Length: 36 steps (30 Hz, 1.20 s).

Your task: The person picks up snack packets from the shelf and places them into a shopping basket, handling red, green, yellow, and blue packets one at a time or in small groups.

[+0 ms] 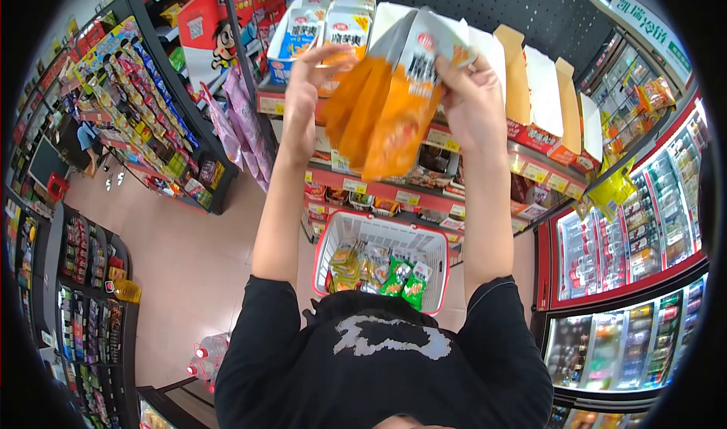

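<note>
Several orange snack packets (401,118) with grey tops hang fanned out and blurred in front of the shelf. My right hand (471,92) grips them near their top right. To their left is my left hand (309,96), its fingers apart and raised beside the packets, with nothing seen in it. Behind the hands stands a box of blue and white packets (301,31), next to upright orange and white packets (348,31). Below, a white basket with a red rim (438,236) holds yellow, silver and green packets (416,281).
Open cardboard boxes (541,88) line the shelf on the right. Snack racks (144,88) stand at the left, with pink bags (242,118) hanging beside the shelf. Glass-door coolers (628,240) are at the right. Bottles (208,357) stand low at the left. A person (87,141) is partly visible far left.
</note>
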{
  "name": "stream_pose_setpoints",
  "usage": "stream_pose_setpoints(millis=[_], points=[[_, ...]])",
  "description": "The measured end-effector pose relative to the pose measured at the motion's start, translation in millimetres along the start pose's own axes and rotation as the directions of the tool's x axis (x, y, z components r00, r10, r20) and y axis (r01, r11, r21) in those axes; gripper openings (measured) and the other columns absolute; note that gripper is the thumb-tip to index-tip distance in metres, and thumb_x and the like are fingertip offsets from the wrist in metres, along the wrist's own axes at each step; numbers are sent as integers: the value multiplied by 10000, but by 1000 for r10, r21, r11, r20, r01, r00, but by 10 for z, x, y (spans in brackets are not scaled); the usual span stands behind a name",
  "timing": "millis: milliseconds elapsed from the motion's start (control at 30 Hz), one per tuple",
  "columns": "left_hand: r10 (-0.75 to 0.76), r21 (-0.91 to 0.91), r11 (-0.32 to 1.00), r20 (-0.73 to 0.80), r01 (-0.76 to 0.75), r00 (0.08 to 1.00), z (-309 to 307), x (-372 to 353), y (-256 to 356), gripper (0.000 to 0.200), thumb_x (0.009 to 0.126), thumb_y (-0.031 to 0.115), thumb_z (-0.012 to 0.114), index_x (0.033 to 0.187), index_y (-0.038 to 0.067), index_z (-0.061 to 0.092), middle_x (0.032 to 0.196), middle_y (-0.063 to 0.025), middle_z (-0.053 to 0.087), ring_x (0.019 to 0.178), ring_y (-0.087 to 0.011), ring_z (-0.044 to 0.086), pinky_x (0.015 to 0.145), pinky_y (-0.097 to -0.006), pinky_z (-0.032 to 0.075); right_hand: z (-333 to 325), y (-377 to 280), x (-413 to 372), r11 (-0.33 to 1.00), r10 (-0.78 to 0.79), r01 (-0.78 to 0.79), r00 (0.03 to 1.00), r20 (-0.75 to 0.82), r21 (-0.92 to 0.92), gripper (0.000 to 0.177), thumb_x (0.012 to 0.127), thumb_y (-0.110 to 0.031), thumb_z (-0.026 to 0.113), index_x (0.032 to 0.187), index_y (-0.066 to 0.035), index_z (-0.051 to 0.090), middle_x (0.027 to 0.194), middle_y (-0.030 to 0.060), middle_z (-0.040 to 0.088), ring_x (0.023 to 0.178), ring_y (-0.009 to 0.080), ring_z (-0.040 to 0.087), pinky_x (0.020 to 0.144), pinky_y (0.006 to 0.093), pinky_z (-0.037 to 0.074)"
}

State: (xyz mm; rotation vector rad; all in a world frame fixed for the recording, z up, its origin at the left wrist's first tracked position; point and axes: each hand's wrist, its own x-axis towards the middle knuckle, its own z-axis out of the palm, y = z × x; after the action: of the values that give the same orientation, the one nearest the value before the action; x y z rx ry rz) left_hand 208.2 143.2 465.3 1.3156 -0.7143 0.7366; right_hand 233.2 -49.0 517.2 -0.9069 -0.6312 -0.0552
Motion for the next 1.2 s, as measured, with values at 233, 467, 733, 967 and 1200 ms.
stream_pose_setpoints(millis=[233,467,733,967,1200], points=[[-625,132,778,265,614,734,218,-1251,-155,917,567,233,820,1254,-36,276,1175,-127,452,1103,-184,440,955,-315,341,-449,716,-943,946,203,-233,968,-148,-227,204,747,53,626,661,-49,472,764,45,619,717,62,570,672,207,456],[-942,-168,179,256,969,218,229,-2856,-949,645,671,103,739,1202,6,387,1085,-84,541,984,-167,538,862,-304,439,-1477,2192,-2239,709,401,-531,845,-355,-463,214,766,-68,652,676,-26,462,626,-12,527,601,31,473,546,206,398],[-964,94,-227,119,969,-238,156,-4642,-1750,466,608,29,740,1045,33,577,989,-67,616,916,-172,584,783,-307,465,-2156,2852,-3835,-37,925,-870,156,-346,-491,483,762,-276,638,1133,5,509,1026,122,584,907,189,561,759,308,453],[-913,508,-407,-196,759,-358,60,-5495,-2454,521,575,133,772,1043,8,580,967,-117,630,872,-191,604,752,-305,472,-2336,2588,-4035,-227,868,-684,181,-462,-693,485,748,-318,634,1101,-1,531,1051,155,588,967,269,570,838,344,440],[-876,178,-478,-24,860,-482,253,-5597,-2574,547,598,193,773,1072,17,565,1002,-115,619,887,-214,592,749,-303,467,-2493,2313,-4342,-307,849,-486,249,-466,-818,422,751,-265,586,1086,-14,535,1026,220,573,956,350,553,833,399,436]])
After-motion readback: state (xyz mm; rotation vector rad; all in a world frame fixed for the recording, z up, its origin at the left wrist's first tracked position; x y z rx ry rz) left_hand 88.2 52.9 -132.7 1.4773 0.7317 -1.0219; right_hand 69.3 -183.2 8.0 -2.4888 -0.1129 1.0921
